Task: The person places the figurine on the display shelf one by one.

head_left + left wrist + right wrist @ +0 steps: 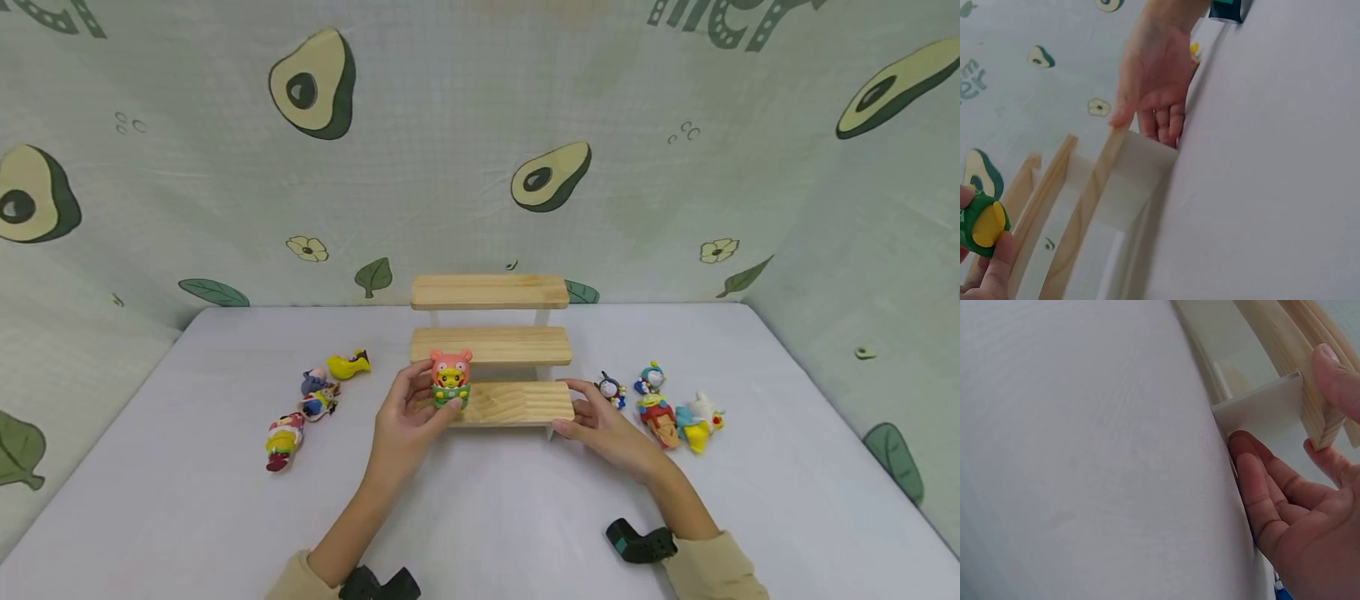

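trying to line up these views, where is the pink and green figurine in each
Head: figurine slightly left of and below centre, in the left hand.
Left wrist: figurine at the left edge, below mid-height.
Right wrist: not in it.
Shared landmark: the lowest wooden shelf.

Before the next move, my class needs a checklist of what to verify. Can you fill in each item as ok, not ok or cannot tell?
1. Left hand grips the pink figure: ok.
2. Pink figure upright, ears at the top: ok.
3. Right hand holds the right end of the lowest shelf: ok.
4. Bare space on the lowest shelf, to the right of the pink figure: ok.
5. Other toys at the sides all standing: not ok, several lie down.
6. Wooden stand steady: cannot tell from still pictures.
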`<state>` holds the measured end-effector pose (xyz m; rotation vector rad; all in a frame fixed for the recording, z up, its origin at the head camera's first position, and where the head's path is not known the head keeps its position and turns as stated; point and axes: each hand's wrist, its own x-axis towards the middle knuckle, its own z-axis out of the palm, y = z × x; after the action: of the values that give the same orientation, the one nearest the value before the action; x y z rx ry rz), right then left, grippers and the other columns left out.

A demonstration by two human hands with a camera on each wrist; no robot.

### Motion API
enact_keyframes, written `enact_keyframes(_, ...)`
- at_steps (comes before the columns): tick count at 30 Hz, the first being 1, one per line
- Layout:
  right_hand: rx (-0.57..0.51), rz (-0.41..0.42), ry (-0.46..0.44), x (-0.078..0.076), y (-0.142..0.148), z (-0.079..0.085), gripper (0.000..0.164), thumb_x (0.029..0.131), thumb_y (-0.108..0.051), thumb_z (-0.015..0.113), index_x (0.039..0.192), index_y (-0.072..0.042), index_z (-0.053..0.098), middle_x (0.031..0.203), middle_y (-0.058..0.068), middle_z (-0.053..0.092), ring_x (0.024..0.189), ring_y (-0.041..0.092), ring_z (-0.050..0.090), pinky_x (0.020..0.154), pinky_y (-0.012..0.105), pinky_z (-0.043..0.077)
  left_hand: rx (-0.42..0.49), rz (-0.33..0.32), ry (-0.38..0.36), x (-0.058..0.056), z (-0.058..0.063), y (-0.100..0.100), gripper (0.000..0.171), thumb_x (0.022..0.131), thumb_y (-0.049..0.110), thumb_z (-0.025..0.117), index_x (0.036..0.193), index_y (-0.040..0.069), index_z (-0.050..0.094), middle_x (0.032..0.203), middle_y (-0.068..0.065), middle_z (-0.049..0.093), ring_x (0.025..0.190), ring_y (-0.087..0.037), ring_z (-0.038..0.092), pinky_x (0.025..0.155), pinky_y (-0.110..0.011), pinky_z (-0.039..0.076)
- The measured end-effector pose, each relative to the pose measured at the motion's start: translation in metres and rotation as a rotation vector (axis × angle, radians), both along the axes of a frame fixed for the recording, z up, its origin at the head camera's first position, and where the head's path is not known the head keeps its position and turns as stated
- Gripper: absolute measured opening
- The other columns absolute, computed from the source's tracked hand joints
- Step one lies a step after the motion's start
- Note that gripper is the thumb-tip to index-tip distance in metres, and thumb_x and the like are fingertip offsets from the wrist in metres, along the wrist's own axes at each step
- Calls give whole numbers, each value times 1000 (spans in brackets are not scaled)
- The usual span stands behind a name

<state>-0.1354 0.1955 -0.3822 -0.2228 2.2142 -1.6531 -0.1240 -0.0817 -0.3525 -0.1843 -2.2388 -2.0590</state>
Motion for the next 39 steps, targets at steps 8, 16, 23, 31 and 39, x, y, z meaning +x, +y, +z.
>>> enact_keyframes(8, 0, -5, -11, -1, 0, 0, 69, 90, -26, 61, 143, -11, 20, 123, 20, 51, 100, 19, 54, 83, 25, 45, 31, -111, 61, -2, -2, 26, 58, 79, 3, 72, 129, 13, 45, 119, -7, 52, 103, -20, 51, 76, -17, 50)
enact_keyframes(16, -1, -5, -5, -2, 0, -1, 70, 90, -26, 61, 144, -10, 20, 124, 21, 51, 101, 19, 54, 83, 24, 46, -10, -162, 122, -10, -4, 46, 57, 77, 6, 74, 127, 8, 46, 116, -13, 55, 102, -25, 56, 79, -22, 52)
enact_keyframes(23, -4, -5, -16, -2, 1, 0, 70, 90, -27, 61, 144, -10, 19, 125, 21, 51, 101, 19, 54, 84, 26, 46, -35, -197, 100, -14, -7, 60, 56, 77, 9, 75, 126, 7, 48, 117, -12, 58, 105, -24, 58, 83, -24, 52)
enact_keyframes(31, 4, -8, -20, -1, 2, 0, 69, 91, -27, 61, 144, -11, 19, 126, 21, 51, 102, 20, 55, 86, 29, 44, -153, -222, 223, -14, -13, 67, 55, 77, 10, 75, 125, 7, 49, 119, -10, 60, 105, -19, 61, 85, -24, 51)
enact_keyframes(39, 8, -8, -21, -1, 1, 0, 69, 91, -28, 60, 144, -11, 19, 127, 22, 50, 104, 21, 55, 87, 29, 44, -276, -208, 262, -18, -12, 68, 55, 77, 15, 75, 124, 7, 49, 118, -8, 61, 105, -16, 61, 87, -25, 50)
